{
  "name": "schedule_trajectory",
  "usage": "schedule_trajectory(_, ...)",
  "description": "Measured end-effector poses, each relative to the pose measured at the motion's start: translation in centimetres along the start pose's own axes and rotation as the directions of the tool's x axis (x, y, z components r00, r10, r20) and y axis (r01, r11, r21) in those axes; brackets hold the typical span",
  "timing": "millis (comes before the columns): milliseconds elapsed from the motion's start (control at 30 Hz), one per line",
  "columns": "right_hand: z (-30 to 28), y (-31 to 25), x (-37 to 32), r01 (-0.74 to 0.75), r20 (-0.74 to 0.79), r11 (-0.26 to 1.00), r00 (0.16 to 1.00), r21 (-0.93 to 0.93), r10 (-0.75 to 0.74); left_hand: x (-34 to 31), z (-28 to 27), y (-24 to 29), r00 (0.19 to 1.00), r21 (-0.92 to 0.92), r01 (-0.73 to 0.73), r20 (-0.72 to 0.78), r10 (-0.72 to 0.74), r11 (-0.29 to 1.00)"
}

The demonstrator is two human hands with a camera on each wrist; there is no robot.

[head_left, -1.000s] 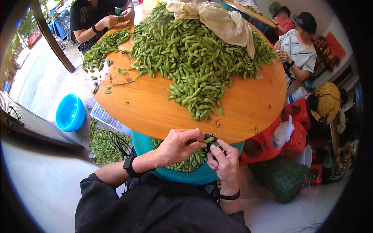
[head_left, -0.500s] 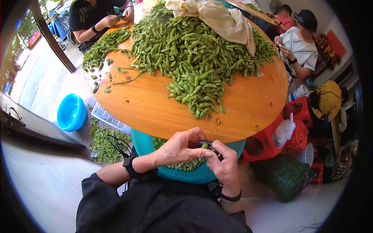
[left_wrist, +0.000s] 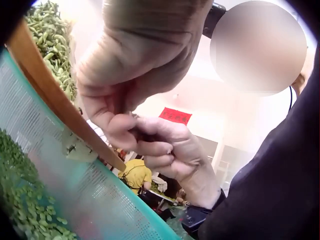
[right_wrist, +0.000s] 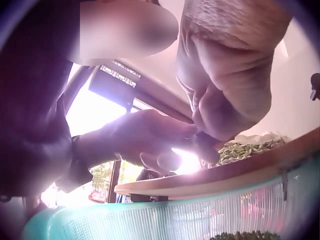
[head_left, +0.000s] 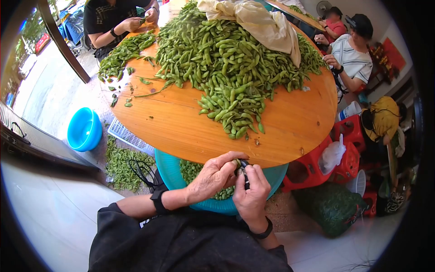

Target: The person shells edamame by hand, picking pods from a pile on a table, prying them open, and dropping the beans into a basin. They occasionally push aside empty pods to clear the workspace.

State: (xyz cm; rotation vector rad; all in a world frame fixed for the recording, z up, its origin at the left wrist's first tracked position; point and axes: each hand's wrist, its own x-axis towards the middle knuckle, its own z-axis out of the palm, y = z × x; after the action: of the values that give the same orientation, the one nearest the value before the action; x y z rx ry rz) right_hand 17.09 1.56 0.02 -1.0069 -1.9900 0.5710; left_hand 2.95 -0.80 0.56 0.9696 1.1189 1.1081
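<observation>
Head view: left hand pinches a pod over the basket at the table near edge; right hand grips probable snips; better clip only the tip.

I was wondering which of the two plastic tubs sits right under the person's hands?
The teal mesh basket at the table edge, holding green pods; the round blue basin sits apart on the floor, further left.
</observation>
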Motion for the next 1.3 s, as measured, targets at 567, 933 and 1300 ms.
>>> schedule_trajectory(567, -2.7, 1.2, 0.6, -0.584, 0.417, 0.472, 0.808, 0.660, 0.417, -0.4, -0.7, 0.4, 0.987, -0.172, 0.148, 0.093, -0.134, 0.974)
schedule_trajectory(933, -8.0, 2.3, -0.1, -0.459, 0.163, 0.768, 0.886, 0.448, 0.434, -0.7, -2.1, -0.2, 0.937, 0.338, -0.242, 0.326, 0.128, 0.910)
schedule_trajectory(1300, -14.3, 5.5, -1.1, -0.313, 0.057, 0.881, 0.933, -0.354, 0.354, 7.1, -3.9, 1.6, 0.873, 0.941, -0.317, 0.242, 0.423, 0.116)
